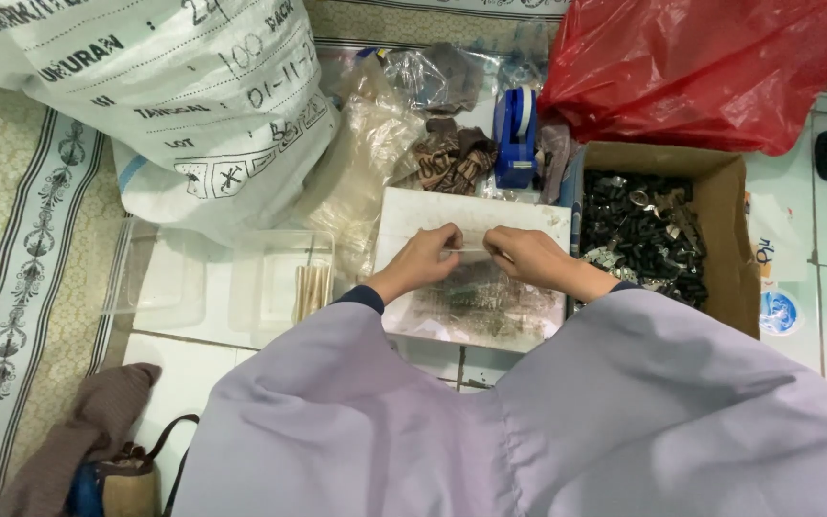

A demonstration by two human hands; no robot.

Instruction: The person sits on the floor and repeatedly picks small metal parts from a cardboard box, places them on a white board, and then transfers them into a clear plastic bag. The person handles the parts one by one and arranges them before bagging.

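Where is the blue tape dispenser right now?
In the head view, the blue tape dispenser stands just beyond the white tray, between brown scraps on its left and the cardboard box on its right.

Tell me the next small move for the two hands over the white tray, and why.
Probably keep the pinch and ease the hands apart. The left hand and right hand meet fingertip to fingertip on a small clear strip, too small to identify, held above the white tray of small dark pieces. The cardboard box of black parts lies beside the right hand.

Loose pale lilac garment with wide draping sleeves, dark navy cuffs beneath at both wrists.
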